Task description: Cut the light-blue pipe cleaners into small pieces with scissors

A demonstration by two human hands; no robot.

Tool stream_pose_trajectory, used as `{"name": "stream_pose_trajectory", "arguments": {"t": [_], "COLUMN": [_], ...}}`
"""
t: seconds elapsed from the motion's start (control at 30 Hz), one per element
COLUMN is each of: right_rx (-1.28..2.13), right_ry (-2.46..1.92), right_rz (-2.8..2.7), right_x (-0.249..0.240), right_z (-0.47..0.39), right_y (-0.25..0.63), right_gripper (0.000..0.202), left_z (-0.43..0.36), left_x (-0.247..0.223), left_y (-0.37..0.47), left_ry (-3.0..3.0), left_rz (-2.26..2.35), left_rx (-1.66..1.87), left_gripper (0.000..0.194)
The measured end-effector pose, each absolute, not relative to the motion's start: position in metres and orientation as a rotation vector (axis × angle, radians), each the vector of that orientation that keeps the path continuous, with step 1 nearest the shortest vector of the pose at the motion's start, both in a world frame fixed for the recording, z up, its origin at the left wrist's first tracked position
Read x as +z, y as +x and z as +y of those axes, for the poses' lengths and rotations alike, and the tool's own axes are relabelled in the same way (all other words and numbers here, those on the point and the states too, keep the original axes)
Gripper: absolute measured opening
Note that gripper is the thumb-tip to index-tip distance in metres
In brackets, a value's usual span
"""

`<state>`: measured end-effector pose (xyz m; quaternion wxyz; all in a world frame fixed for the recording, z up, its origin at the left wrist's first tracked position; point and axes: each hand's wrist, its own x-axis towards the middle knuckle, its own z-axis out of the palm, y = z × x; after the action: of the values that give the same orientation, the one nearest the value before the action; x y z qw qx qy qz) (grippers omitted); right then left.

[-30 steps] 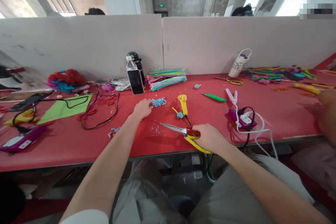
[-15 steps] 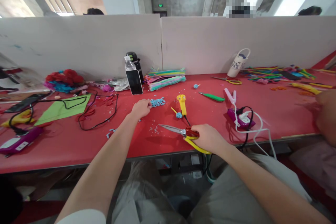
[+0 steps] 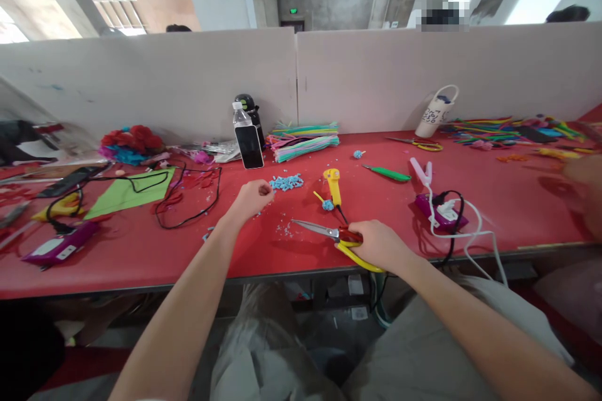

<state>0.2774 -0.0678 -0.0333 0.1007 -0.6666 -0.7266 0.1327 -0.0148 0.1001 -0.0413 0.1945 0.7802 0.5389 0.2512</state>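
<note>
My left hand [image 3: 253, 198] rests low over the red table with its fingers curled in. Whatever the curled fingers may contain is hidden. Just beyond them lies a loose pile of short light-blue pieces [image 3: 286, 183]. My right hand [image 3: 383, 244] grips a pair of scissors [image 3: 345, 238] by red and yellow handles, the blades lying partly apart and pointing left. White and blue crumbs [image 3: 285, 227] are scattered near the tips. Between the hands lie a yellow glue gun [image 3: 333, 187] and a small blue fuzzy ball [image 3: 328, 205] on a yellow stem.
Behind the pile, a phone [image 3: 249, 146] leans against a bottle [image 3: 241, 115] beside bundled pipe cleaners [image 3: 305, 143]. To the right are a green-handled tool [image 3: 389, 173], a purple power strip [image 3: 441, 213] with cables, and a white tumbler [image 3: 435, 114]. Green paper [image 3: 126, 197] lies left.
My left hand has drawn back slightly from the blue pile, its fingers now curled inward. The blue pieces lie a bit more spread. The view has turned slightly left; the scissors stay in my right hand.
</note>
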Motion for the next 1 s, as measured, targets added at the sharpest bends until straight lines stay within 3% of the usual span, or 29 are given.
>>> {"name": "stream_pose_trajectory", "arguments": {"t": [0.13,0.4,0.6,1.0], "right_rx": [0.384,0.415,0.405,0.404], "right_ry": [-1.979,-1.908,-1.931,-1.834], "right_rz": [-2.131,-2.066,-2.083,-2.088], "right_x": [-0.033,-0.031,-0.032,-0.032], "right_z": [-0.069,-0.074,-0.071,-0.075], "right_y": [0.278,0.273,0.273,0.268], "right_gripper": [0.034,0.04,0.04,0.047], "left_z": [0.061,-0.009,-0.018,-0.023], "left_x": [-0.046,-0.053,-0.063,-0.052], "left_y": [-0.018,-0.008,-0.002,0.011], "left_ry": [2.033,1.787,1.518,1.559], "left_rz": [1.326,1.231,1.203,1.229], "left_rx": [0.931,1.042,1.122,1.17], "left_gripper": [0.019,0.024,0.03,0.031]}}
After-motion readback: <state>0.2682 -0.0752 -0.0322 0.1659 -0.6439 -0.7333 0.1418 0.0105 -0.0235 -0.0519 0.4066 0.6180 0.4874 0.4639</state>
